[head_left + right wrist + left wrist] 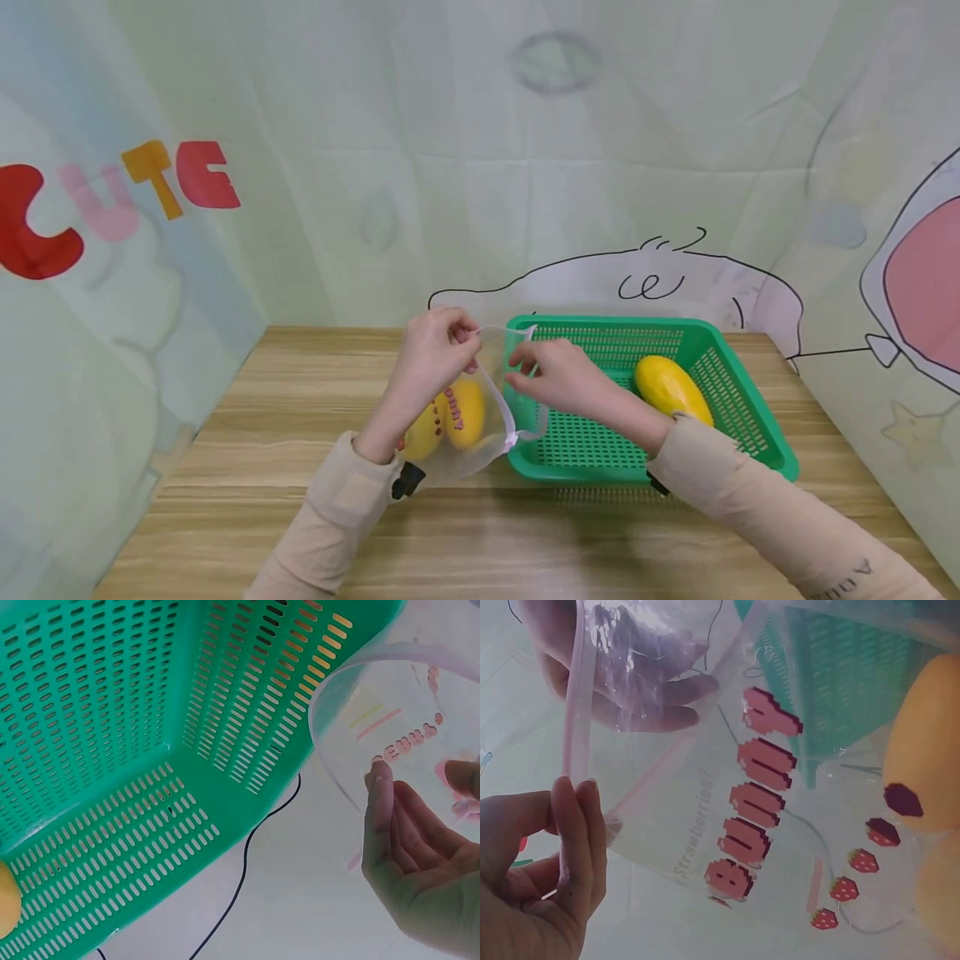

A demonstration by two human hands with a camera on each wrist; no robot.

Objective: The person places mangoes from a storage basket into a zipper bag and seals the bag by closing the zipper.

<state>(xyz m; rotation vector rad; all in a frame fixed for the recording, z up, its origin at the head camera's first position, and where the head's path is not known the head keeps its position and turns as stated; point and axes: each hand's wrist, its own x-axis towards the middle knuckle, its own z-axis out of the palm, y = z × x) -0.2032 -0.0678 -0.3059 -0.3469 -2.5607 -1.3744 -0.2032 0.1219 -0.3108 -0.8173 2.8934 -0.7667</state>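
Observation:
My left hand (pixel 438 354) pinches the rim of a clear zip bag (pixel 750 817) printed with pink letters and strawberries. Inside the bag lie two yellow oval fruits (pixel 465 412), which look like mangoes, at its left end. The bag's mouth gapes toward the right. At that mouth is my right hand (pixel 558 379), fingers loosely bent and the thumb apart from them, with nothing held. In the right wrist view its fingers (pixel 381 817) stand at the bag's edge; I cannot tell whether they touch it. Another yellow oval fruit (pixel 673 387) lies in a green plastic basket (pixel 600 473).
The basket stands right of the bag on a wood-grain table (pixel 300 467), its left wall close to the bag's mouth. Behind the table hangs a printed curtain (pixel 337 208). Black wristbands sit at both sleeves.

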